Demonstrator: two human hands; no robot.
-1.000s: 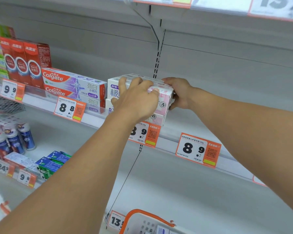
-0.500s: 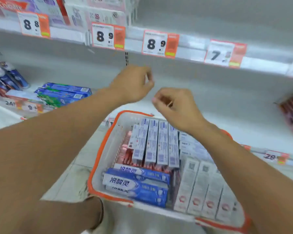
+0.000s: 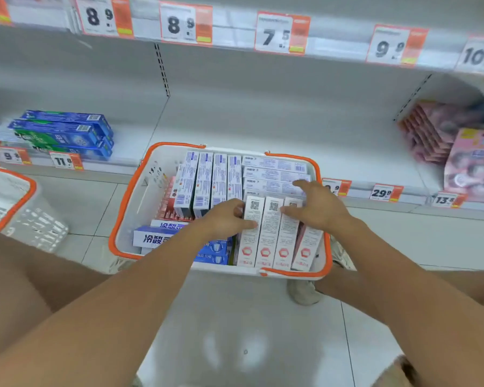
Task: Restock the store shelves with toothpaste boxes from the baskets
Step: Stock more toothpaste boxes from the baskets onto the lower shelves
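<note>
A white basket with orange rim [image 3: 123,208] stands on the floor, full of toothpaste boxes. A row of white-and-pink boxes [image 3: 266,236] stands on edge at its front right. My left hand [image 3: 227,219] touches the left side of this row, its thumb lying on the leftmost box. My right hand [image 3: 316,208] rests on top of the row with fingers spread. White-and-blue boxes [image 3: 207,180] fill the back of the basket, and blue boxes [image 3: 157,237] lie at the front left. The shelf [image 3: 263,121] behind the basket is bare.
A second white basket [image 3: 17,208] stands on the floor at the left. Blue-green toothpaste boxes [image 3: 65,129] lie on the lower shelf at left, pink packs [image 3: 458,146] at right. Price tags [image 3: 280,33] line the shelf edges. A shoe [image 3: 302,291] shows under the basket.
Both hands have let go of the pink boxes on the upper shelf and come down into the basket. My view has tilted from the shelf down to the floor.
</note>
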